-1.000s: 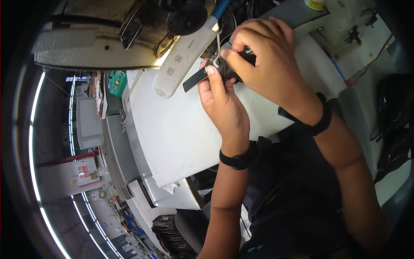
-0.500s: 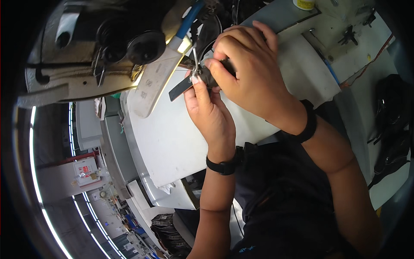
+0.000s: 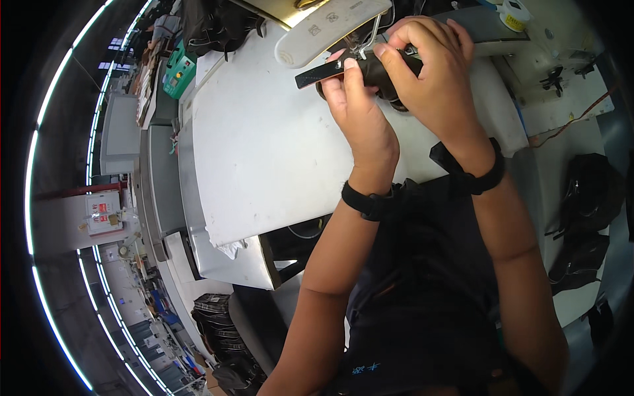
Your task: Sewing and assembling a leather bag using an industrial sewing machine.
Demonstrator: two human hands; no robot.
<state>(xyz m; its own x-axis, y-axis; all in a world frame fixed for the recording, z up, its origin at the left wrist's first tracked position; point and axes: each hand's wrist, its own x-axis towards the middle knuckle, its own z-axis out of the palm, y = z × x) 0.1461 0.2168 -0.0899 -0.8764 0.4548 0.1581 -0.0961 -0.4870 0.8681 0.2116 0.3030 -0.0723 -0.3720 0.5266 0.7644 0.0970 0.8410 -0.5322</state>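
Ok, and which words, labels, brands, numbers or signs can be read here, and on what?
No wording is copied out here; marks stand on:
Dark strip in the left hand: faint marks, too small to read.
Pale rounded panel: printed symbols, too small to read.
White container: yellow label, print too small.
White box: red marks, blurred.
Dark clothing: light-blue lettering, not transcribed.

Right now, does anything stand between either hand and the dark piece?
Nothing visible does: the left hand pinches the black strip by the dark piece, and the right hand is at that piece. A thin metal rod stands close to both hands; whether it touches the piece I cannot tell.
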